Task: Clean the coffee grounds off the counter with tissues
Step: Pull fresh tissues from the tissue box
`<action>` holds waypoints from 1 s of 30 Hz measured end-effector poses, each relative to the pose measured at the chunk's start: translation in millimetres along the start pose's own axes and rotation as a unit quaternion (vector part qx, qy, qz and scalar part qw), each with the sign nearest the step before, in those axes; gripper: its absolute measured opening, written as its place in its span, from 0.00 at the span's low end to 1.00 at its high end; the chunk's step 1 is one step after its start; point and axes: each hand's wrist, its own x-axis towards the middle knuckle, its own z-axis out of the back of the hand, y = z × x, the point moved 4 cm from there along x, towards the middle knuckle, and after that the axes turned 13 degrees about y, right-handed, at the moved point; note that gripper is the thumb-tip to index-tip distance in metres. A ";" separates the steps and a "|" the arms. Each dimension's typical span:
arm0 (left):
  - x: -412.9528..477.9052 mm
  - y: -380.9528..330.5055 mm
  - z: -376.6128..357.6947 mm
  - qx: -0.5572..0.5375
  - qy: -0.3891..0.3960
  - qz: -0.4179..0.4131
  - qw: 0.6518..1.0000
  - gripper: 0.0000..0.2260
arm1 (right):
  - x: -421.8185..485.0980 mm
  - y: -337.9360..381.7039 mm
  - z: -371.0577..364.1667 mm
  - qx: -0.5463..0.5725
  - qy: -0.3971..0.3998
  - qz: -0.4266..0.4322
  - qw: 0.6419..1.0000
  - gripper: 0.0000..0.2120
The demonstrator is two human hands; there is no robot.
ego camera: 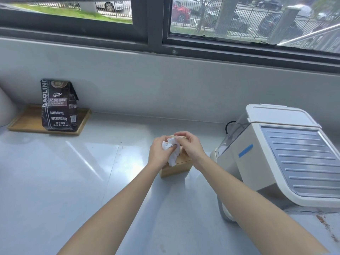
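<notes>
The grey surface [77,181] is spread beneath both hands. A wooden tissue box [176,168] is set directly under them. A white tissue [173,150] is gripped between the left hand [160,151] and right hand [189,146], above the box.

Bare forearms, no sleeves, no jewellery.

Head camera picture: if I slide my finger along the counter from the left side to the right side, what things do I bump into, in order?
Wooden tray → coffee bag standing on it → wooden tissue box, where both hands hold a white tissue → white coffee machine.
</notes>
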 end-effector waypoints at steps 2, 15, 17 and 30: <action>1.4 3.2 0.2 0.012 -0.015 0.000 1.000 0.09 | 5.4 -2.3 3.2 -0.018 -0.020 -0.012 1.000 0.07; -8.0 2.6 13.1 0.000 -0.096 -0.052 0.994 0.08 | 12.1 -2.8 -3.8 -0.244 0.006 -0.058 0.968 0.22; -8.7 -4.6 19.6 -0.011 -0.105 -0.069 0.992 0.10 | 13.0 -2.1 -2.3 -0.202 0.004 -0.074 0.976 0.23; -8.3 -28.3 28.3 -0.166 -0.010 0.009 0.986 0.05 | -20.4 36.0 -21.2 -0.202 0.070 0.086 0.973 0.22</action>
